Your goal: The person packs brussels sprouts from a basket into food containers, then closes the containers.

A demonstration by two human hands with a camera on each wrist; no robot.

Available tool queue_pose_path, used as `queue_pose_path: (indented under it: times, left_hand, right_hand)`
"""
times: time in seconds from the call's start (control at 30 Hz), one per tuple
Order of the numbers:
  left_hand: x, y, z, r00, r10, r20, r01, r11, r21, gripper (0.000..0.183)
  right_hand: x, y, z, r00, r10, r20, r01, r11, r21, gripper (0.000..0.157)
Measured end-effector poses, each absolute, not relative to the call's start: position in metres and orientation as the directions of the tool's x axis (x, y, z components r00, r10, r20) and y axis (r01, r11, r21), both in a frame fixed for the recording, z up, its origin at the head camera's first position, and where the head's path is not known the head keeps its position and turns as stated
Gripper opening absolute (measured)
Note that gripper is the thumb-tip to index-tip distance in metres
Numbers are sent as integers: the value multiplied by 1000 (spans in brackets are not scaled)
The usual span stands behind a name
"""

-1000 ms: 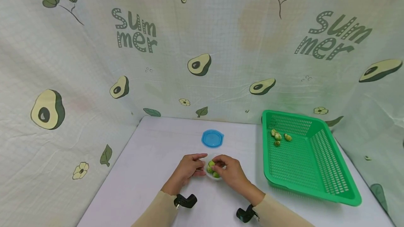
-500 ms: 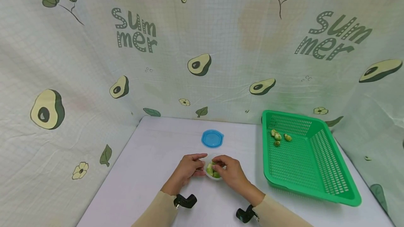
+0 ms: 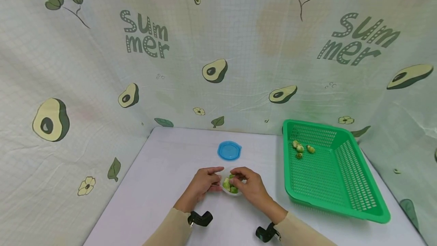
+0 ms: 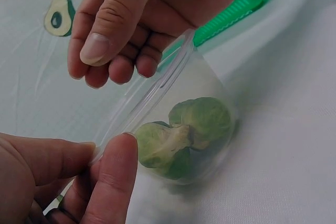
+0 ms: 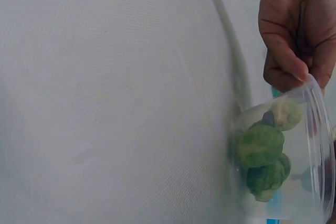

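A clear round plastic tub (image 4: 207,80) stands on the table in front of me, with several Brussels sprouts (image 3: 226,183) in it. My left hand (image 3: 205,181) pinches its rim at the left side, thumb on one side and fingers on the other. Over the opposite part of the rim hovers my right hand (image 3: 252,185). Its fingers (image 4: 121,69) are loosely bent, and nothing shows between them in the left wrist view. Through the tub's wall, the right wrist view shows green sprouts (image 5: 261,146) piled at the bottom.
A round blue lid (image 3: 230,150) lies on the white table (image 3: 177,151) just beyond the tub. To the right stands a large green plastic basket (image 3: 341,177) with several yellowish sprouts (image 3: 299,149) in its far left corner. A printed cloth hangs behind.
The sprout my right hand was holding over the tub has gone down into it, and the fingers have loosened. My left hand keeps its place on the rim.
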State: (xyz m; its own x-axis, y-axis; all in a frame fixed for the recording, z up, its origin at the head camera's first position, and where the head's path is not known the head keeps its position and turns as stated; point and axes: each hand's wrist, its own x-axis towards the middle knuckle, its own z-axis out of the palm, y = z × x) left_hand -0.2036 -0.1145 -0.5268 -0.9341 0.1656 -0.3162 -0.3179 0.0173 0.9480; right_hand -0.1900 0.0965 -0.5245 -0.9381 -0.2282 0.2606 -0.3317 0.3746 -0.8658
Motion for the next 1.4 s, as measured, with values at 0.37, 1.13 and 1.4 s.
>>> queue_pose_path:
  times: [0.37, 1.13, 1.4]
  left_hand:
    - [-203, -114, -527, -936, 167, -309, -309, 28, 951, 45]
    - [-201, -113, -526, -934, 182, -308, -311, 15, 950, 44]
    - [-201, -112, -528, -936, 176, -305, -306, 23, 952, 44]
  right_hand:
    - [-189, 98, -513, -932, -231, 279, -345, 331, -878, 26]
    - [-181, 135, -432, -874, -178, 452, -485, 378, -788, 21]
    - [-192, 174, -399, -840, -107, 531, -525, 403, -750, 22]
